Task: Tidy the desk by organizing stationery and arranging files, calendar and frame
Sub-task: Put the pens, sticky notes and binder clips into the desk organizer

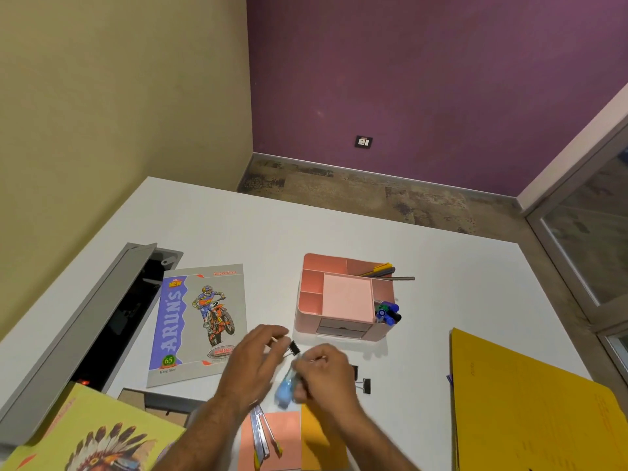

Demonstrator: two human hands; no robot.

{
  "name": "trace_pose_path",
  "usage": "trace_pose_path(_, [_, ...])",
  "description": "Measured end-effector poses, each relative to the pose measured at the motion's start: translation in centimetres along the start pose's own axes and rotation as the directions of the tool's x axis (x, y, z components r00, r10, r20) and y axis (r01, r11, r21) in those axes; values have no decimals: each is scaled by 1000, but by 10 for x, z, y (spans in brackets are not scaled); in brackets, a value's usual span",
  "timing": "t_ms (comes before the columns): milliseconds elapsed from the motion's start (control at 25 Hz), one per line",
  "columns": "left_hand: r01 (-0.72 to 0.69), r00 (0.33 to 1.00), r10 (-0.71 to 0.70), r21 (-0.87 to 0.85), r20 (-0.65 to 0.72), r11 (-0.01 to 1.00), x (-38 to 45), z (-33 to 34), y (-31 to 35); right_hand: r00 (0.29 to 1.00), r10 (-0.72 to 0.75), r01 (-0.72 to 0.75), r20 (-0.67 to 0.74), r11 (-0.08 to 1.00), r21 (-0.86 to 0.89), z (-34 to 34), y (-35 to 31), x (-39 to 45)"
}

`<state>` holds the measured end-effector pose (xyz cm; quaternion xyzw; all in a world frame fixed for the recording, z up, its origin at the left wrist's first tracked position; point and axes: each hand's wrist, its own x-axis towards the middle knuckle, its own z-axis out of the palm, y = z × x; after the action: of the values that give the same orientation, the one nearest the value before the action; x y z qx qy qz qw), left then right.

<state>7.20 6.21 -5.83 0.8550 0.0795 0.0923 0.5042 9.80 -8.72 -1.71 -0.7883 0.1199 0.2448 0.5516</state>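
— Well, why does the person hold both hands so near together in front of the pink organizer (343, 300)?

— Probably to gather the small stationery first. The left hand (253, 363) has its grip closed in a pinch on a black binder clip (294, 348); the right hand (324, 375) grips a light blue glue bottle (284, 390), fingers curled round it, just above the counter (424, 260).

— And the other clips?

— Two more binder clips (366, 385) lie on the counter just right of that hand, not yet collected.

— Why is the organizer set mid-counter?

— Likely so its compartments are within reach: pens (384, 270) lean in the back one, blue markers (388, 312) stand in the right one.

— The files?

— A yellow file (530, 402) rests at the right edge, a motocross notebook (198, 321) to the left, untouched; the blur hides finer detail of the fingers
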Motion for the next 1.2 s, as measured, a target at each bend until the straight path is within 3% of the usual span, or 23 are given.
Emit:
trace_pose_path(40, [-60,998,61,-66,2,996,1,2,12,995,98,-103,35,964,245,-5,-10,5])
trace_pose_path(120, [-178,984,177,-145,-25,973,5,4,31,970,194,-241,145,818,522,-12,-28,13])
trace_pose_path(240, [-291,955,278,-137,-106,947,17,4,42,956,199,-292,214,681,671,-14,-40,18])
trace_pose_path(400, [-339,922,336,16,-195,941,38,-2,44,958,195,-286,210,614,736,-15,-39,26])
trace_pose_path(480, [-310,925,315,59,-214,949,54,-7,49,969,187,-249,164,725,643,-10,-30,22])
trace_pose_path(520, [-288,931,300,86,-206,954,65,-10,52,985,137,-171,102,832,528,-6,-21,16])
trace_pose_path(600, [-256,943,279,142,-181,956,85,-14,56,995,-92,89,40,993,75,3,2,-2])
trace_pose_path(680, [-233,953,261,177,-156,956,101,-11,55,954,-229,285,193,892,-350,13,22,-21])
trace_pose_path(760, [-186,968,214,197,-129,963,112,-6,51,918,-276,395,286,705,-588,25,39,-32])
trace_pose_path(800, [-158,976,184,205,-113,966,115,-3,49,898,-342,436,278,597,-673,31,48,-33])
trace_pose_path(880, [-110,989,131,243,-74,964,121,4,46,903,-292,422,314,481,-768,44,57,-34])
trace_pose_path(960, [-75,995,91,326,-32,942,124,10,44,911,-317,379,263,391,-839,54,70,-31])
trace_pose_path(1040, [-48,999,46,426,15,903,127,14,45,909,-333,368,250,360,-857,55,71,-29])
trace_pose_path(1200, [-78,995,30,548,95,833,126,17,47,903,-390,364,182,467,-805,55,75,-21])
